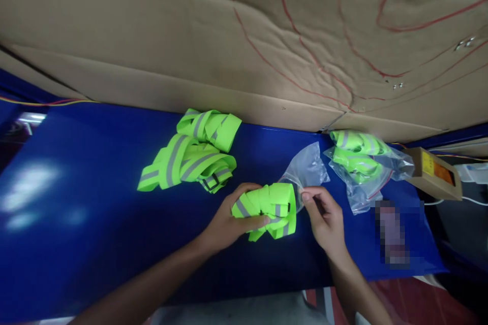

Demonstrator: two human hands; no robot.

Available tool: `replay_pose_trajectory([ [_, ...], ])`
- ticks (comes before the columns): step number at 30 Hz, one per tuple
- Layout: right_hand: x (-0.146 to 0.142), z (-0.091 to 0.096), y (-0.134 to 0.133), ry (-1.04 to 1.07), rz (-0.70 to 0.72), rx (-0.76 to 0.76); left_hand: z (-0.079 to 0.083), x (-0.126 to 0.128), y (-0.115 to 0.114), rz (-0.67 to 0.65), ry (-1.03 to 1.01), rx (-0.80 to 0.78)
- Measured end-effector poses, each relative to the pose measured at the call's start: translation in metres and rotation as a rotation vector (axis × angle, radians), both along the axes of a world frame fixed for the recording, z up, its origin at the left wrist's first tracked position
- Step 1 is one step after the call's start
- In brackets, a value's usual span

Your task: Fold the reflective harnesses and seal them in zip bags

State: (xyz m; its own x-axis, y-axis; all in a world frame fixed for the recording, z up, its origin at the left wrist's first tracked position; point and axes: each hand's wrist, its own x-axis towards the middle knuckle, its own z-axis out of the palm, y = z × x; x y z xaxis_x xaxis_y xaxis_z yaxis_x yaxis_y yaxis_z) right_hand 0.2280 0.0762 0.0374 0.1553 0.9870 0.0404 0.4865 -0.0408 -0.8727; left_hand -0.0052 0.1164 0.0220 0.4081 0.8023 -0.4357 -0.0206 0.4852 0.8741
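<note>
A rolled neon-yellow reflective strap (pixel 280 200) with grey stripes is in my left hand (pixel 229 221), its thumb pressed across the front. My right hand (pixel 324 216) pinches the edge of a clear plastic bag (pixel 307 165) just right of the roll. The bag's mouth lies against the roll's right end; how far the roll sits inside it, I cannot tell. Left of my hands, more loosely rolled reflective straps (pixel 190 160) lie in a heap, one with a black buckle (pixel 211 181).
Bagged reflective straps (pixel 358 157) lie at the right on the blue table (pixel 95 233). A small cardboard box (pixel 434 172) stands beyond them, and a pixelated object (pixel 394 236) lies in front. Cardboard panels (pixel 171 35) with red lines rise along the back.
</note>
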Motion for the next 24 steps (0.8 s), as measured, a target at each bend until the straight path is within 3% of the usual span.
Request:
replay_pose_trajectory([
  [8, -0.005, 0.003, -0.008, -0.023, 0.189, -0.008, 0.004, -0.006, 0.011, -0.144, -0.231, -0.24],
  [14, -0.006, 0.007, -0.013, -0.178, 0.272, 0.077, 0.003, -0.003, 0.006, 0.051, -0.064, -0.01],
  [20, -0.019, 0.012, -0.02, -0.325, 0.41, 0.132, -0.008, 0.001, 0.003, 0.195, 0.077, 0.28],
  [24, -0.038, 0.011, -0.024, -0.395, 0.395, 0.197, -0.009, 0.002, 0.002, 0.278, 0.03, 0.261],
])
